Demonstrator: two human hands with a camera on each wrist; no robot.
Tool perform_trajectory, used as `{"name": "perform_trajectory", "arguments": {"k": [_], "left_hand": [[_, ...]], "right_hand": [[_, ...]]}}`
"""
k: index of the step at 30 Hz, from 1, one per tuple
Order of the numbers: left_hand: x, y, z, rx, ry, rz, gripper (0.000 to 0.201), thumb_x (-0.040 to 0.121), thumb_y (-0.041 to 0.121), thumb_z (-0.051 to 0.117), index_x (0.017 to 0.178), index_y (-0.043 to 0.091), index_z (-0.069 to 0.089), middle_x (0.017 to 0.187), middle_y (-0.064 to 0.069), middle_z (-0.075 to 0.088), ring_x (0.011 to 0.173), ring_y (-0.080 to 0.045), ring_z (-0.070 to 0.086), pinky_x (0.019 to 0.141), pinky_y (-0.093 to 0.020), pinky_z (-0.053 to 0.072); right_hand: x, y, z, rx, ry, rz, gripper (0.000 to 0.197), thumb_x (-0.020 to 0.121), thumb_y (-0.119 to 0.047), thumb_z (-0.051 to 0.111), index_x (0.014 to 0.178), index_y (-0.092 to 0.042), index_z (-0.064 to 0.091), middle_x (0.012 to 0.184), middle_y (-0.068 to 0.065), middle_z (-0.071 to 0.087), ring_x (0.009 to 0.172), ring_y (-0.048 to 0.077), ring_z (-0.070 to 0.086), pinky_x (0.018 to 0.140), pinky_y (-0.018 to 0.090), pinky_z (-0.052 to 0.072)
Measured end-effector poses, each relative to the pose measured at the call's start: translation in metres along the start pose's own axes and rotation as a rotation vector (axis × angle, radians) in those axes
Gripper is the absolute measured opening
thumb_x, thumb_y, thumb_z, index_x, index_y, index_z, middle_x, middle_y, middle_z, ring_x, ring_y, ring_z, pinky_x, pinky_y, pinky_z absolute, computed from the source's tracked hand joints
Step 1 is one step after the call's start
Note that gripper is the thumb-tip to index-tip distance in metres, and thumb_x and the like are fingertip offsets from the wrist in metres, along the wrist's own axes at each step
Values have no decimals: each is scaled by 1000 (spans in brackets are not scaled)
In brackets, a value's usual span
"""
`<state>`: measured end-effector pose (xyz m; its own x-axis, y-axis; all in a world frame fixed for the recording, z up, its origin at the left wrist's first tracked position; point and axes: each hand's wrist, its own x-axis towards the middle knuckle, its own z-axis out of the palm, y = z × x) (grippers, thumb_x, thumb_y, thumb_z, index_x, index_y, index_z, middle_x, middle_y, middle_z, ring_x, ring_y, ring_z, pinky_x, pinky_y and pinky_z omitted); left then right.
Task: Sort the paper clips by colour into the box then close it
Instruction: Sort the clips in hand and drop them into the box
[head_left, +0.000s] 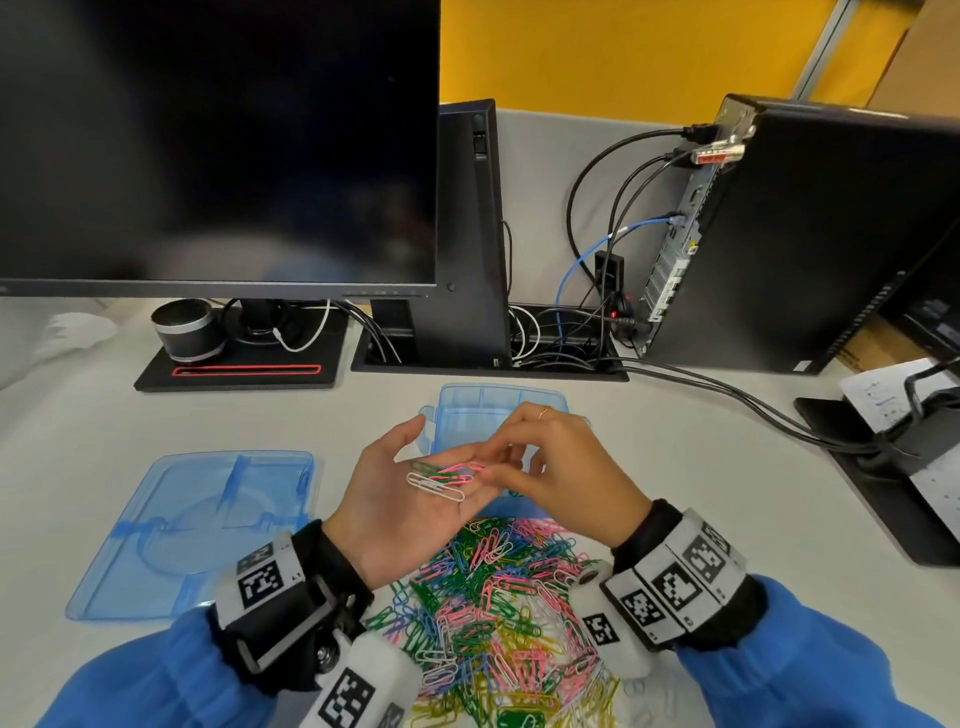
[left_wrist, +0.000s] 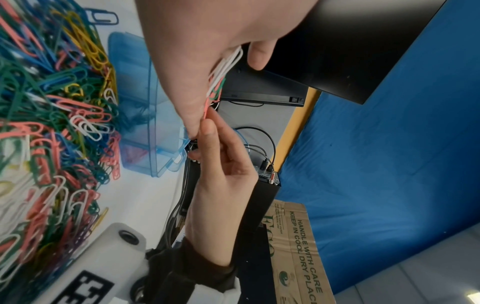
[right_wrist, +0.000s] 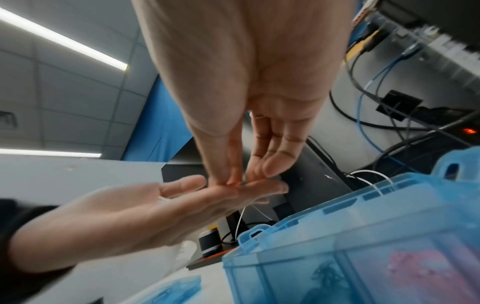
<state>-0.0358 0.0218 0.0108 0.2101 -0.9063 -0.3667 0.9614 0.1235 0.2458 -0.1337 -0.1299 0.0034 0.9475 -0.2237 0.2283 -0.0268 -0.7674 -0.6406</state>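
Observation:
My left hand (head_left: 400, 499) lies palm up above the desk, fingers relaxed, with white paper clips (head_left: 434, 486), pink ones and a green one resting on it. My right hand (head_left: 488, 467) reaches onto that palm and pinches a pink paper clip (head_left: 457, 470) between thumb and forefinger; the right wrist view shows the fingertips (right_wrist: 233, 181) pressed together on the left palm (right_wrist: 155, 205). Just behind the hands stands the open blue compartment box (head_left: 498, 405), partly hidden by them. A big mixed pile of coloured paper clips (head_left: 493, 597) lies on the desk below my wrists.
The box's blue lid (head_left: 192, 530) lies flat at the left. A monitor (head_left: 218, 140), its stand base (head_left: 239, 369) with a small speaker (head_left: 184, 332), a cable tray (head_left: 488, 358) and a black computer case (head_left: 810, 234) line the back. Cables (head_left: 753, 410) run to the right.

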Motion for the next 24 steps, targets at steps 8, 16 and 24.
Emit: {"name": "perform_trajectory", "arguments": {"k": [8, 16, 24], "left_hand": [[-2, -7, 3, -1, -8, -8, 61, 93, 35, 43, 119, -19, 55, 126, -26, 58, 111, -35, 62, 91, -46, 52], [0, -4, -3, 6, 45, -40, 68, 94, 40, 41, 132, -17, 44, 142, -24, 44, 135, -27, 41, 114, -35, 30], [1, -8, -2, 7, 15, -48, 67, 95, 40, 41, 131, -16, 46, 140, -26, 45, 131, -31, 46, 108, -43, 39]], "right_hand": [[-1, -9, -1, 20, -85, -6, 5, 90, -14, 64, 94, -14, 60, 81, 0, 63, 72, 13, 56, 61, 15, 43], [-2, -10, -9, -31, -198, -26, 2, 87, -16, 69, 88, -16, 67, 83, -6, 58, 76, 10, 56, 65, 10, 41], [-3, -7, -11, -34, -289, -24, 6, 93, -11, 59, 97, -14, 57, 82, -6, 58, 69, 5, 50, 61, 10, 38]]}}
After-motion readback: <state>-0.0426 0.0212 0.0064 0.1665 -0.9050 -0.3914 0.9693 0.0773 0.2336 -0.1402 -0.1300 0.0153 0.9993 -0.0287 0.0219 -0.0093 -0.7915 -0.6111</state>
